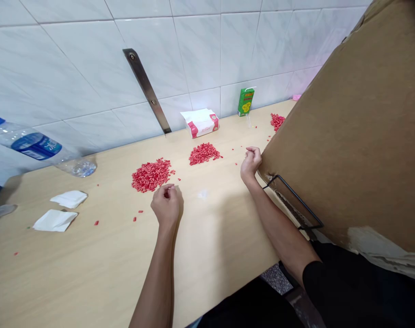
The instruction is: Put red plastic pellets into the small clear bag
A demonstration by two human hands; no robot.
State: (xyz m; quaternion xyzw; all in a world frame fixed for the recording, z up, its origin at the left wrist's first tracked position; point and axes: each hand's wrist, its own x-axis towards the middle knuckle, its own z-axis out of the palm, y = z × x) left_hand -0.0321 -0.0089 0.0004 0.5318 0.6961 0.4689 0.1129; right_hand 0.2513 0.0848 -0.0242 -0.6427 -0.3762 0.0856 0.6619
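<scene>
My left hand [165,203] rests on the table with its fingers curled, just below the larger pile of small red pieces [151,175]. A second, smaller pile of red pieces [204,154] lies to its right, in front of the tissue pack. Beside the edge of the large cardboard [344,136], my right hand [251,164] is closed, fingers bent inward. Whatever either hand may hold is hidden inside the fingers. Loose red pieces [134,219] are scattered on the wood near my left hand.
A tissue pack [204,124] and a green drink carton [246,102] stand by the tiled wall. At left are a tilted plastic bottle [39,146] and folded tissues [55,220]. Another red pile [277,121] sits behind the cardboard's edge. A black wire handle [299,200] juts out near my right forearm.
</scene>
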